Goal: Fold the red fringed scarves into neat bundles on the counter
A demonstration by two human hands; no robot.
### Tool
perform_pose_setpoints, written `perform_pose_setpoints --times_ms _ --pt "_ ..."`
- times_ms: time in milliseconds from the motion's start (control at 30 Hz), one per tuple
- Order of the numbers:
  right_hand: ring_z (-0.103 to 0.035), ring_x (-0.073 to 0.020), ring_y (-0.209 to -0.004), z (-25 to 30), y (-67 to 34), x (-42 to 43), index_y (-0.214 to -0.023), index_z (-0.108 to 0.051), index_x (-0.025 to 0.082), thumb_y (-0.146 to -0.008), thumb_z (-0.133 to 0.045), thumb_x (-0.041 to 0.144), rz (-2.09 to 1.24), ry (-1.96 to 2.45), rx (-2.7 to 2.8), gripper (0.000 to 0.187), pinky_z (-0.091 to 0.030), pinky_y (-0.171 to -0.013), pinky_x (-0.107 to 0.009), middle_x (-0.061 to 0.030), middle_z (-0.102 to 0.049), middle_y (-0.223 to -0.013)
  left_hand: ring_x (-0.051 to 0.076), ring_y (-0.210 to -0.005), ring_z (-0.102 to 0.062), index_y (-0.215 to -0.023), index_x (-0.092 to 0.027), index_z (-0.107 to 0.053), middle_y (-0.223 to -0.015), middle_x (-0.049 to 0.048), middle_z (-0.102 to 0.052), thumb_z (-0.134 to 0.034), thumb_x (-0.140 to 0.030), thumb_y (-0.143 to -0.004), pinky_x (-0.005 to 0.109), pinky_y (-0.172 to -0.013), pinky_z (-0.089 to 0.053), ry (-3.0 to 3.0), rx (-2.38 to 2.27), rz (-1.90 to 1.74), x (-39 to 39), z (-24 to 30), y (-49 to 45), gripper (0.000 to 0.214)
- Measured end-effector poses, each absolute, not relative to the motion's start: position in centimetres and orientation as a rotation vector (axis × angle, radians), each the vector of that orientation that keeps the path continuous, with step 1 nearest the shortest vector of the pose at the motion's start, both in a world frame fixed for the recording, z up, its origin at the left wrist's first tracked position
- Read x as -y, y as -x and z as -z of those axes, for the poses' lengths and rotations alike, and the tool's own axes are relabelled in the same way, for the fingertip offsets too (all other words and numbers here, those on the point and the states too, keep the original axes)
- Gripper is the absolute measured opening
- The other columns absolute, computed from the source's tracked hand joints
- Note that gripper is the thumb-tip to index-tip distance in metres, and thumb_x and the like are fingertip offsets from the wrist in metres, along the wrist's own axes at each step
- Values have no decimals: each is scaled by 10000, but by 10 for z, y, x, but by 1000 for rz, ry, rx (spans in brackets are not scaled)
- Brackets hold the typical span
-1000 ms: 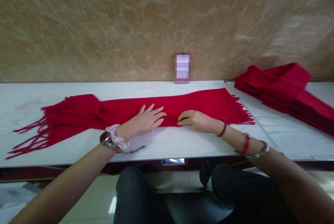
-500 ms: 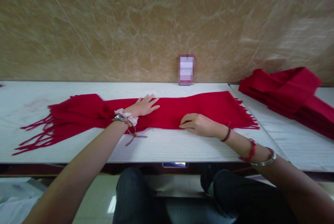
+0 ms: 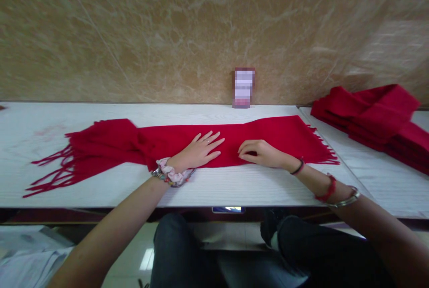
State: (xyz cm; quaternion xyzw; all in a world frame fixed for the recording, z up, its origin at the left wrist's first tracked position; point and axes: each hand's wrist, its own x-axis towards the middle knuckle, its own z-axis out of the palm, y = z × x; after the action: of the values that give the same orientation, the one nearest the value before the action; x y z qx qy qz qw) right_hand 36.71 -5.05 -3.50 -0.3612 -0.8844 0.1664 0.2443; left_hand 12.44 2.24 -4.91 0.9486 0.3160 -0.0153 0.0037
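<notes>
A red scarf [image 3: 271,131] with fringed ends lies lengthwise across the white table. Its left part is bunched and gathered, while the right part is spread flat. My left hand [image 3: 197,150] rests palm down on the middle of the scarf, fingers spread. To the right of it, my right hand [image 3: 259,153] is over the scarf near its front edge, thumb and fingertips brought together in a pinch. Whatever may be between those fingertips is too small to make out.
More red scarves [image 3: 372,120] lie folded in a pile at the right on the white table [image 3: 201,192]. A blurred-out upright phone-shaped item [image 3: 244,86] leans on the marbled wall [image 3: 167,33]. Under the table's front edge, a small lit screen [image 3: 229,209] shows.
My left hand has slid right along the scarf, closer to my right hand. My right hand has shifted slightly away from me, off the scarf's front edge. The view has moved a little.
</notes>
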Motion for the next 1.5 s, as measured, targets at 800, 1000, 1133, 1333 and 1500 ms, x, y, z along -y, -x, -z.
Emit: perform_pose_setpoints --times_ms 800,1000,1133,1333,1500 --pt "-236 -319 -1332 46 -331 33 -1386 -323 100 -907 -324 500 -23 1607 2630 625 -275 -1030 -547 -165 -273 -1453 405 -1346 -107 -1432 -295 -186 -1505 73 -145 -233 -594 -884 662 -985 -164 -2694 -1470 2 -21 49 -108 626" --pt "-205 -320 -1343 45 -313 37 -1390 -292 52 -885 -337 545 -95 1659 2523 707 -252 -1033 -564 -186 -249 -1456 384 -1356 -89 -1435 -294 -168 -1509 67 -120 -217 -595 -887 658 -997 -144 -2679 -1467 25 -22 49 -109 627" --pt "-248 -289 -1334 54 -303 44 -1368 -349 78 -891 -357 513 -13 1629 2467 646 -199 -1064 -533 -167 -300 -1441 373 -1360 -82 -1434 -275 -184 -1509 84 -112 -232 -575 -896 641 -1005 -149 -2699 -1431 18 -17 49 -106 617" --pt "-310 -263 -1310 61 -304 46 -1316 -433 94 -880 -425 439 -5 1574 2384 557 -224 -1067 -491 -153 -395 -1397 255 -1373 -132 -1410 -286 -253 -1492 55 -207 -317 -511 -908 484 -1076 -147 -2959 -979 77 -4 45 -64 554" --pt "-475 -247 -1185 59 -306 49 -1137 -601 150 -835 -524 261 76 1408 2241 332 -294 -1030 -482 -140 -574 -1230 222 -1285 -346 -1315 -242 -440 -1393 82 -405 -385 -400 -913 384 -1050 -268 -3105 -823 33 -1 37 -22 436"
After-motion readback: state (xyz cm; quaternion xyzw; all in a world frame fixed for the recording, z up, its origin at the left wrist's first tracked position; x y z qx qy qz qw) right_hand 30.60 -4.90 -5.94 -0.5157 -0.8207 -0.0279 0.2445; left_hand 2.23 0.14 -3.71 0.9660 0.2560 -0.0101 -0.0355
